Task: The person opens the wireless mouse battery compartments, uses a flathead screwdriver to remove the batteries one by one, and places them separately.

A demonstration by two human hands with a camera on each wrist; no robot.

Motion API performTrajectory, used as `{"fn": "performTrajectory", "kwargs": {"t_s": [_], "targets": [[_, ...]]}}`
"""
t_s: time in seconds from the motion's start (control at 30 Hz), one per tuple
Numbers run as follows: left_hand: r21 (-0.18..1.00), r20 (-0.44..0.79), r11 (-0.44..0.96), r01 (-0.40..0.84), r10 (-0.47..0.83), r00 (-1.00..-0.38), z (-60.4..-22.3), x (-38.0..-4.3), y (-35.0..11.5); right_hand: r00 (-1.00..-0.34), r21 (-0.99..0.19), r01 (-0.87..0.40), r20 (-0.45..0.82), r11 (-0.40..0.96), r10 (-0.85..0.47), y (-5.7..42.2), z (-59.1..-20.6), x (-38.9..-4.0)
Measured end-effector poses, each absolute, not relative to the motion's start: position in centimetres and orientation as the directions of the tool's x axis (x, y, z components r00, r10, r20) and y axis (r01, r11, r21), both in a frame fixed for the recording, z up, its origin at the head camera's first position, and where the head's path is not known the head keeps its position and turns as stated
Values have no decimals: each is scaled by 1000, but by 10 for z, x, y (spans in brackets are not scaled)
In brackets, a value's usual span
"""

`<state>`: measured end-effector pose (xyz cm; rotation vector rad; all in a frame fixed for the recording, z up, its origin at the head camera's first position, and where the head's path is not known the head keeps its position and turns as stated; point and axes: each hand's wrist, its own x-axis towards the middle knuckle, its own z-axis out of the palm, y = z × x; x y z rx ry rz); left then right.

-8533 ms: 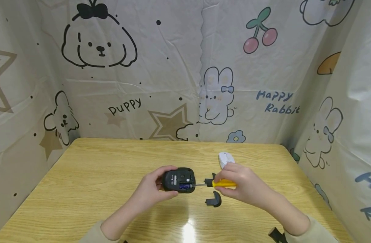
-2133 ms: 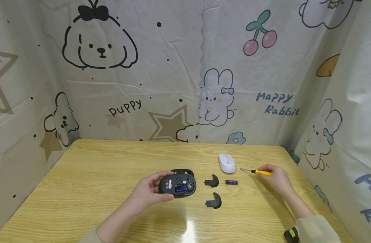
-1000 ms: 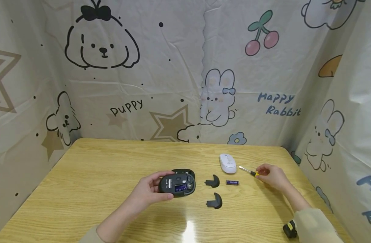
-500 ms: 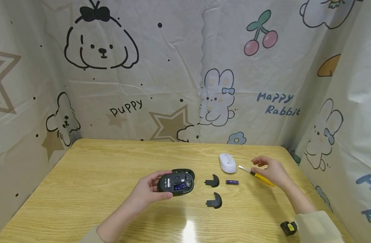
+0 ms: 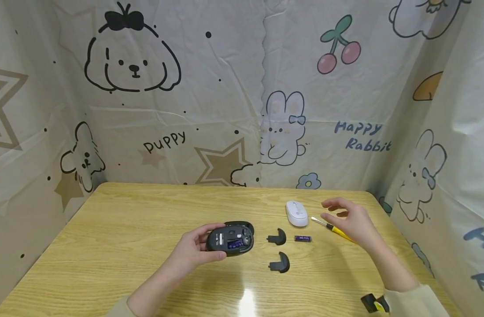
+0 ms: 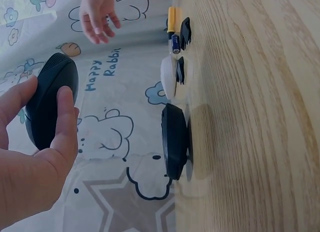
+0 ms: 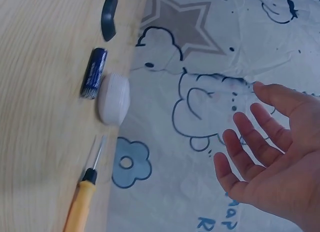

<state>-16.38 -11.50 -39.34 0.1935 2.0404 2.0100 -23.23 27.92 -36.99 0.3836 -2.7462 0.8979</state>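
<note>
My left hand (image 5: 196, 246) grips a black computer mouse (image 5: 218, 240) by its sides, underside up. Its battery bay is uncovered, with a purple battery (image 5: 235, 243) inside. A second black mouse (image 6: 175, 142) rests on the table just behind it, partly hidden in the head view. My right hand (image 5: 350, 218) is raised with fingers loosely spread and holds nothing. Below it lies a screwdriver (image 7: 82, 202) with a yellow handle, its blade pointing at a white mouse (image 5: 297, 214). One loose purple battery (image 5: 303, 238) lies in front of the white mouse.
Two curved black plastic covers with tabs lie between the held mouse and the loose battery: a rear cover (image 5: 277, 237) and a front cover (image 5: 279, 263). A patterned cloth (image 5: 222, 88) hangs behind the wooden table (image 5: 138, 220) and along both sides.
Earlier my right hand held the screwdriver's blade at the mouse's battery bay. Since then it has laid the screwdriver down, let go and risen. A loose battery now shows on the table.
</note>
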Motion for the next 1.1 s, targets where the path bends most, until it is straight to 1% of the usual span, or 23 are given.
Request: {"fn": "performTrajectory", "kwargs": {"t_s": [0.27,0.63,0.83,1.1], "targets": [[996,-92,16,-91,300,-949,-394,-164,-115,-900,-547,-405,377,732,-217,262,-355,-215],[997,-75,34,-68,304,-950,-395,-165,-110,-797,-520,-573,533,633,-284,240,-338,-198],[997,-77,15,-76,314,-946,-394,-164,-106,-765,-498,-616,563,610,-313,228,-334,-189],[998,-63,28,-57,318,-946,-392,-166,-101,-702,-481,-698,607,531,-373,209,-329,-181]]}}
